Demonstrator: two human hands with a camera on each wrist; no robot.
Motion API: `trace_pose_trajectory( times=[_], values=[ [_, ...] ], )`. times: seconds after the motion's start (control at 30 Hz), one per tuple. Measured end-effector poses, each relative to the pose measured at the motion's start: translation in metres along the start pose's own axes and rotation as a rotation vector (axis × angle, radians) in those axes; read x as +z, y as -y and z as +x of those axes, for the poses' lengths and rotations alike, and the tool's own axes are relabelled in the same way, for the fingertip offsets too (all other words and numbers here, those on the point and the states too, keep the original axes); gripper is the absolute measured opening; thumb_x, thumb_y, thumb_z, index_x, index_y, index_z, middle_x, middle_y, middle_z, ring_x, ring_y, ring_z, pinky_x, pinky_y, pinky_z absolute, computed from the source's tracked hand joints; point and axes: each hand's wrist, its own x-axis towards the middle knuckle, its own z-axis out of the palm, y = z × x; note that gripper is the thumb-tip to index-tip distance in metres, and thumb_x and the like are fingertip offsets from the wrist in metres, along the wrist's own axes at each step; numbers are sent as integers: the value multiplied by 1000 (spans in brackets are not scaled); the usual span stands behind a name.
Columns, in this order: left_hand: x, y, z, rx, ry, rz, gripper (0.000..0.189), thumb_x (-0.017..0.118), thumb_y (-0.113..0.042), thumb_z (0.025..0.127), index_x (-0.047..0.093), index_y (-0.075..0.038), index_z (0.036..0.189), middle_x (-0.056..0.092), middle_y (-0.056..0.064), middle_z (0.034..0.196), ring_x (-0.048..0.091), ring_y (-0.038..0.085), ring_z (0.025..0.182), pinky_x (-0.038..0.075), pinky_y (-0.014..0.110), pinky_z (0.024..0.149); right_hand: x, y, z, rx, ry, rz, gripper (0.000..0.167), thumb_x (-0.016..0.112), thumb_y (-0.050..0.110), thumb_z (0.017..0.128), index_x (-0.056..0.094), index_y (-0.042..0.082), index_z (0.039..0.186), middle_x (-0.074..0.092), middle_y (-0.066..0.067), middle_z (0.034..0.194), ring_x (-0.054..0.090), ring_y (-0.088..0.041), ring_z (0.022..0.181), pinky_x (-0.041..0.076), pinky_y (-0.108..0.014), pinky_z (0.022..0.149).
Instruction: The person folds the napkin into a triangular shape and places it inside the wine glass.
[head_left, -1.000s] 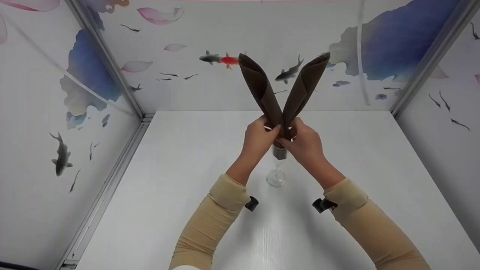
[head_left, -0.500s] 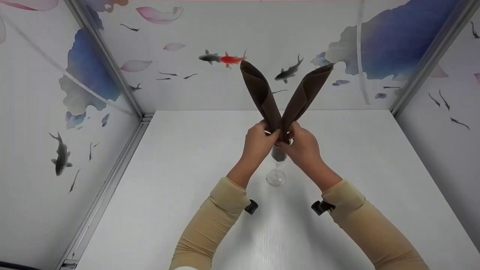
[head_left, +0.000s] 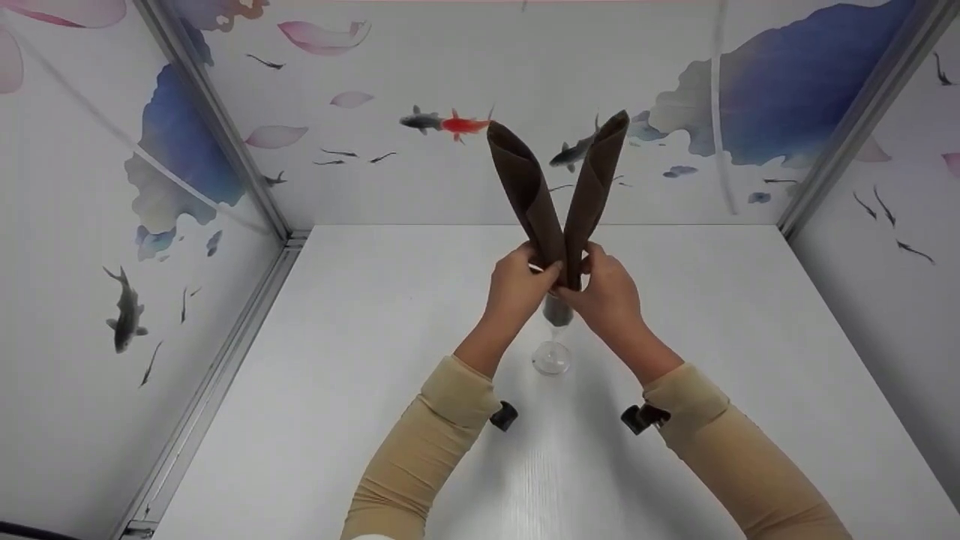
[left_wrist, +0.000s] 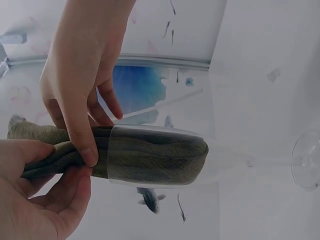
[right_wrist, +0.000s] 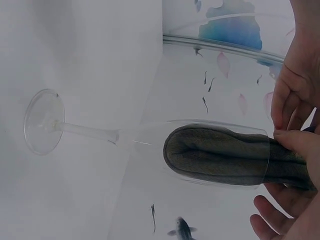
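Note:
A dark brown cloth napkin (head_left: 525, 184), folded into two upright rolls that spread in a V, stands with its lower end inside a clear stemmed glass (head_left: 551, 358). My left hand (head_left: 517, 285) pinches the napkin from the left just above the rim. From the right, my right hand (head_left: 611, 292) pinches it at the same height. In the left wrist view the napkin's folded end (left_wrist: 155, 160) fills much of the bowl, short of its bottom. The right wrist view shows the glass's stem (right_wrist: 90, 132) and round foot. My hands hide part of the rim in the head view.
The glass stands on a white table (head_left: 360, 360). White panels painted with fish, petals and blue patches (head_left: 810, 82) close off the back and sides, with metal rails (head_left: 210, 120) at the corners. A small black device (head_left: 504, 416) sits at each sleeve cuff.
Both hands have come down slightly, and the napkin sits a little deeper in the glass. Its right roll has swung left and stands more upright, so the V is narrower.

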Motion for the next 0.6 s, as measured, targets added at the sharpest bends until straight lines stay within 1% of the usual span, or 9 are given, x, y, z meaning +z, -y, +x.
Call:
trace_pose_trajectory(
  times=[0.1,0.17,0.3,0.4,0.47,0.6],
  values=[
    [-1,-1,0,5,-5,13,34,68,-26,93,64,-6,120,69,3,100,65,10,85,52,22,67,-1,1,2,8,5,-6,70,84,23,77,48,-2,132,64,-13,97,59,-28,93,47,-45,80],
    [-1,-2,1,2,-9,21,36,68,-27,93,63,-6,121,68,2,98,64,10,84,51,23,68,-1,2,2,-1,-1,-4,66,84,23,77,51,-1,128,63,-12,96,59,-27,90,47,-44,78],
    [-2,-3,3,4,-27,26,40,70,-29,92,62,-7,124,68,2,96,63,9,79,51,24,67,-3,2,3,-50,-31,14,51,83,21,78,56,2,118,61,-9,92,57,-23,83,47,-39,71],
    [-3,-4,3,19,-42,27,40,71,-28,90,63,-6,122,68,2,95,63,9,77,51,24,65,-4,2,3,-91,-45,29,42,82,17,80,58,3,112,60,-7,89,56,-21,79,47,-36,67],
    [-3,-5,2,29,-46,31,39,72,-28,90,64,-6,121,68,1,94,63,9,77,51,23,64,-4,2,3,-117,-48,23,37,81,14,80,59,3,108,59,-7,86,57,-20,77,48,-35,67],
    [-4,-5,1,44,-39,48,35,71,-26,91,65,-6,118,68,1,95,63,8,80,51,23,65,-5,2,3,-139,-35,12,32,80,12,82,58,4,104,59,-6,80,56,-20,71,47,-35,62]
  ],
)
